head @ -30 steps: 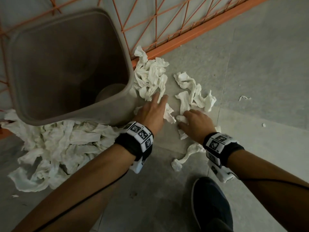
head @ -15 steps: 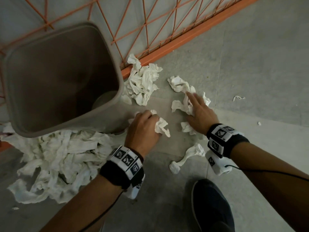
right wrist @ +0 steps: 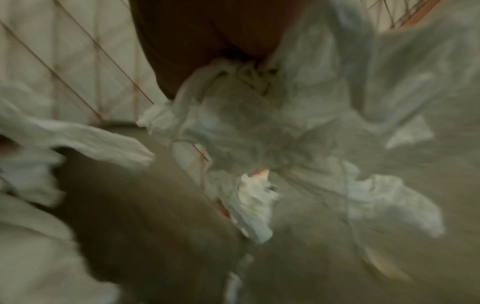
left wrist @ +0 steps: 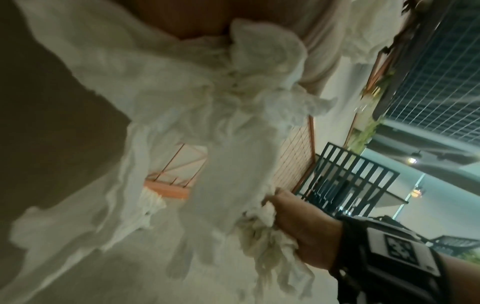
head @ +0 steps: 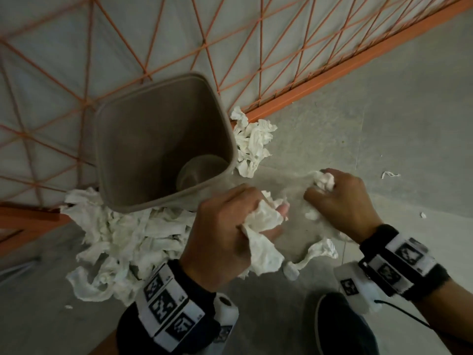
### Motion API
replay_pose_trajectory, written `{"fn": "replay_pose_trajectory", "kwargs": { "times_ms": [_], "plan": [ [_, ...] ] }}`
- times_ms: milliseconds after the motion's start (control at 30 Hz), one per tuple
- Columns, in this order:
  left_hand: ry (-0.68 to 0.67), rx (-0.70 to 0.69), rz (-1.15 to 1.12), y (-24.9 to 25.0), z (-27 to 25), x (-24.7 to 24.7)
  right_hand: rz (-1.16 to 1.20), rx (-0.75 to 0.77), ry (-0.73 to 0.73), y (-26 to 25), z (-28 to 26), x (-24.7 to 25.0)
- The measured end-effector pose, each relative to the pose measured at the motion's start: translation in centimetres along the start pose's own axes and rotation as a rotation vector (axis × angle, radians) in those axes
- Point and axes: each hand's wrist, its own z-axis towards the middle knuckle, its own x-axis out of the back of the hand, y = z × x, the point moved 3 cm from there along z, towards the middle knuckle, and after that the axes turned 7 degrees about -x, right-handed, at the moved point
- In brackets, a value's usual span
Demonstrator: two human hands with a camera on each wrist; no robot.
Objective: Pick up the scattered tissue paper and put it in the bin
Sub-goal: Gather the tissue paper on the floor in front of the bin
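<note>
The left hand (head: pixel 225 234) has its fingers curled round a wad of tissue (head: pixel 263 226), which bulges out of the fist on the thumb side and trails down past the palm in a loose tail. In the left wrist view the same bunch (left wrist: pixel 207 115) fills most of the frame, hanging from the fingers. The right hand (head: pixel 340 201) also grips a crumpled clump (head: pixel 325 181), with paper showing above the knuckles and a little below the thumb; the right wrist view is blurred but shows tissue gathered under the fingers (right wrist: pixel 259 127). Both fists are lifted just right of the bin (head: pixel 163 201), near its rim, not over its opening. A twisted strip (head: pixel 314 254) lies on the floor (head: pixel 384 139) between the wrists. A small heap (head: pixel 252 142) sits beside the bin's right wall against the orange frame (head: pixel 332 75), and a larger heap (head: pixel 128 242) spreads below the bin. A dark shoe (head: pixel 343 326) shows at the bottom edge.
</note>
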Motion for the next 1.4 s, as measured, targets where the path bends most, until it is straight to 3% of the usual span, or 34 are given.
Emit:
{"fn": "replay_pose_trajectory", "kwargs": {
  "times_ms": [100,200,300,400,567,700,800,867,967,1033,1100,1233,1333,1400],
  "plan": [
    [0.068,0.026,-0.088,0.7,2.0,0.8,0.229,0.073,0.010,-3.9,-1.5,3.2],
    [0.162,0.054,-0.178,0.8,4.5,3.2,0.364,0.262,-0.034,-9.9,-2.2,5.2],
    [0.231,0.058,-0.134,0.8,6.4,7.1,0.435,0.445,-0.070,-16.2,-2.0,5.1],
    [0.252,0.144,-0.093,-0.6,7.4,9.4,0.438,0.489,-0.011,-19.8,0.1,3.0],
    [0.110,0.221,-0.028,-5.1,6.3,9.3,0.382,0.482,-0.042,-22.1,2.3,-1.7],
    [-0.185,0.365,0.064,-8.2,4.5,8.3,0.154,0.360,-0.259,-21.9,3.9,-4.9],
    [-0.429,0.446,0.131,-9.0,3.4,8.9,-0.030,0.362,-0.351,-21.3,3.1,-4.7],
    [-0.466,0.409,0.227,-8.4,3.0,10.1,-0.140,0.435,-0.285,-21.0,1.9,-3.1],
    [-0.259,0.249,0.353,-5.7,2.8,12.0,-0.045,0.486,-0.206,-20.1,-0.5,-0.2],
    [-0.065,0.147,0.196,-3.0,2.3,12.3,0.044,0.463,-0.162,-18.3,-1.6,1.3],
    [-0.008,0.070,0.049,-0.7,1.3,10.4,0.120,0.405,-0.112,-15.4,-2.6,2.4],
    [-0.279,0.142,-0.032,-0.7,-2.2,1.0,0.022,0.212,-0.093,-6.7,-3.5,1.8],
    [-0.531,0.247,0.061,-3.7,-5.2,-6.7,-0.246,0.099,-0.231,0.6,-4.2,-0.9],
    [-0.625,0.276,0.103,-5.7,-6.1,-10.4,-0.417,0.023,-0.350,4.4,-5.0,-2.7]
  ]
}}
